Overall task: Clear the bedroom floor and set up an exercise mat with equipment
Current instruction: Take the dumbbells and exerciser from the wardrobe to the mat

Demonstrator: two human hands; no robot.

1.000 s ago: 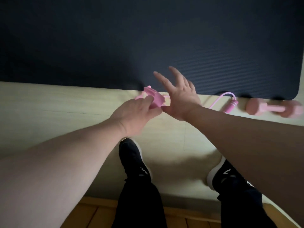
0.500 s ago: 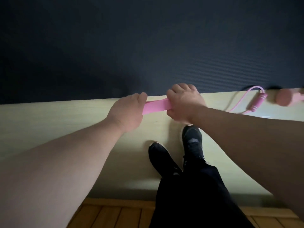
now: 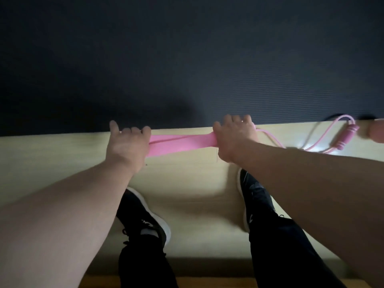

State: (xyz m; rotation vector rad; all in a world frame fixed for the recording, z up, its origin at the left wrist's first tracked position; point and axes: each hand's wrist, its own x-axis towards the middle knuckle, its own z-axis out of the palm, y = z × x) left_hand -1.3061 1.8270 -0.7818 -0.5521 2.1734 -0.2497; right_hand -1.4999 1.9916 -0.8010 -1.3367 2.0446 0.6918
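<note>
A flat pink resistance band [image 3: 180, 143] is stretched out between my two hands, just above the pale floor [image 3: 62, 154] and along the near edge of the dark exercise mat [image 3: 187, 59]. My left hand [image 3: 127, 146] grips its left end. Its right end is held in my right hand [image 3: 234, 140]. The band is slightly twisted in the middle. A pink skipping rope [image 3: 346, 138] with a ribbed handle lies on the floor to the right, by the mat edge. At the right border a pink dumbbell [image 3: 377, 133] shows only in part.
My two feet in black shoes [image 3: 145, 215] [image 3: 255, 196] stand on the pale floor below the hands. A strip of brown wooden boards [image 3: 99, 282] runs along the bottom edge.
The band was bunched in my left hand with the right hand open. Both hands then took an end and moved apart, stretching it flat. My feet have shifted apart.
</note>
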